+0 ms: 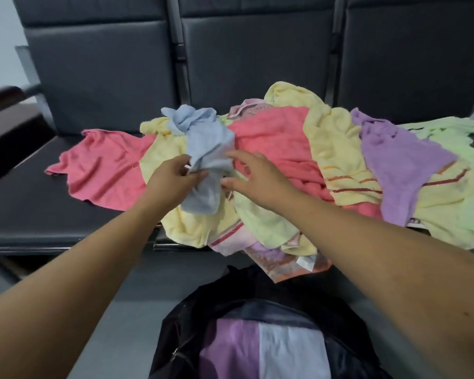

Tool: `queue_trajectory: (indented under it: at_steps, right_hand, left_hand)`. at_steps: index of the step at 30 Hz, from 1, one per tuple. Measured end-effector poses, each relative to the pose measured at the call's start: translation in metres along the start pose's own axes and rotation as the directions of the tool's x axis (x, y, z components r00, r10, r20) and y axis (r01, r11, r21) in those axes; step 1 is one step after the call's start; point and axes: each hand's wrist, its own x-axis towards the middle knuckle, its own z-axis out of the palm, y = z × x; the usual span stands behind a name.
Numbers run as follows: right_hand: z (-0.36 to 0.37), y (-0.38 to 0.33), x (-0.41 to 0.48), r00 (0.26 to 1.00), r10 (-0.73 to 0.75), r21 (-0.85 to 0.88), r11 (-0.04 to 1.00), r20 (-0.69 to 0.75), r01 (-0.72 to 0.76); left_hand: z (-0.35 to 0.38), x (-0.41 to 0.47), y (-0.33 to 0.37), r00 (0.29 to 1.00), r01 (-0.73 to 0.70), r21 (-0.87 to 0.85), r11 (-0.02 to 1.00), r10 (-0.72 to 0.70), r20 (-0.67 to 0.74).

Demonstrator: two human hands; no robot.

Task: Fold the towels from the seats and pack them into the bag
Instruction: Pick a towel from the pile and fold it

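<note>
Pick-up step: left grip (175,178) pinches the crumpled light-blue terry towel (206,149) atop the multicoloured towel pile (337,140) on the black padded seats (25,209), right grip (253,175) released beside it; next, lift clear and spread for folding.

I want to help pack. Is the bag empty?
No, a folded purple towel and a folded pale towel lie side by side inside the open black bag.

The towels (271,132) are soft, matt cloth; the seats (107,64) smooth leather-like padding, faintly glossy; the bag (175,332) dark matt fabric.
</note>
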Motion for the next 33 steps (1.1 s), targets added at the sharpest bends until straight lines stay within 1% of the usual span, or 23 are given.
queue_trajectory:
  at_steps: [2,3,5,8,12,14,16,18,20,21,23,24,25,27,28,29,31,32,33]
  right_hand:
    - [-0.002,-0.02,-0.006,1.0,-0.008,0.284,0.959,-0.024,0.015]
    - [-0.004,-0.029,-0.01,1.0,-0.003,0.379,0.925,-0.031,0.014]
    - [-0.009,-0.044,-0.019,0.999,0.017,0.472,0.882,-0.027,-0.002]
    - [-0.027,-0.065,-0.036,1.0,0.025,0.547,0.837,0.004,-0.023]
    - [-0.062,-0.098,-0.063,1.0,0.006,0.549,0.836,0.0,-0.005]
    - [-0.079,-0.114,-0.076,1.0,-0.001,0.56,0.828,-0.026,0.015]
    - [-0.097,-0.129,-0.088,0.999,-0.017,0.567,0.823,-0.047,0.041]
    - [-0.117,-0.145,-0.101,0.999,-0.022,0.564,0.825,-0.049,0.045]
    - [-0.14,-0.159,-0.117,0.999,-0.035,0.585,0.811,0.006,0.024]
    - [-0.151,-0.165,-0.126,0.996,-0.047,0.609,0.793,0.073,-0.007]
    - [-0.175,-0.171,-0.141,0.966,-0.09,0.652,0.753,0.242,-0.093]
    - [-0.186,-0.174,-0.148,0.948,-0.119,0.673,0.73,0.295,-0.118]
    - [-0.195,-0.175,-0.153,0.942,-0.142,0.703,0.701,0.303,-0.121]
    - [-0.208,-0.177,-0.159,0.96,-0.168,0.739,0.671,0.226,-0.057]
    - [-0.212,-0.178,-0.161,0.964,-0.176,0.725,0.689,0.2,-0.025]
    - [-0.214,-0.178,-0.163,0.961,-0.178,0.683,0.731,0.209,-0.013]
    - [-0.213,-0.18,-0.169,0.95,-0.167,0.532,0.846,0.264,0.001]
    - [-0.213,-0.18,-0.171,0.956,-0.149,0.46,0.888,0.252,0.017]
    - [-0.213,-0.181,-0.172,0.968,-0.131,0.419,0.907,0.213,0.03]
  left_hand:
    - [-0.012,-0.011,0.012,0.996,-0.037,-0.174,0.984,0.051,0.079]
    - [-0.018,-0.016,0.017,0.99,-0.056,-0.215,0.975,0.082,0.115]
    - [-0.03,-0.029,0.029,0.977,-0.078,-0.268,0.96,0.128,0.172]
    - [-0.047,-0.048,0.051,0.964,-0.09,-0.303,0.949,0.16,0.213]
    - [-0.069,-0.078,0.08,0.961,-0.106,-0.334,0.937,0.182,0.208]
    - [-0.082,-0.086,0.097,0.975,-0.117,-0.338,0.934,0.172,0.138]
    - [-0.096,-0.094,0.118,0.985,-0.115,-0.384,0.916,0.155,0.072]
    - [-0.108,-0.102,0.143,0.983,-0.132,-0.383,0.914,0.171,0.07]
    - [-0.116,-0.11,0.167,0.969,-0.162,-0.371,0.914,0.218,0.113]
    - [-0.119,-0.113,0.179,0.959,-0.159,-0.383,0.91,0.235,0.16]
    - [-0.124,-0.121,0.201,0.918,-0.107,-0.443,0.89,0.259,0.299]
    - [-0.126,-0.126,0.213,0.886,-0.074,-0.473,0.878,0.275,0.373]
    - [-0.127,-0.129,0.224,0.857,-0.054,-0.485,0.873,0.29,0.427]
    - [-0.125,-0.136,0.243,0.816,-0.069,-0.46,0.885,0.315,0.485]
    - [-0.123,-0.138,0.251,0.801,-0.077,-0.44,0.894,0.319,0.506]
    - [-0.121,-0.141,0.258,0.788,-0.08,-0.422,0.903,0.317,0.529]
    - [-0.118,-0.144,0.266,0.764,-0.088,-0.362,0.928,0.296,0.573]
    - [-0.118,-0.145,0.268,0.764,-0.106,-0.322,0.941,0.284,0.579]
    - [-0.118,-0.145,0.269,0.769,-0.129,-0.282,0.951,0.275,0.577]
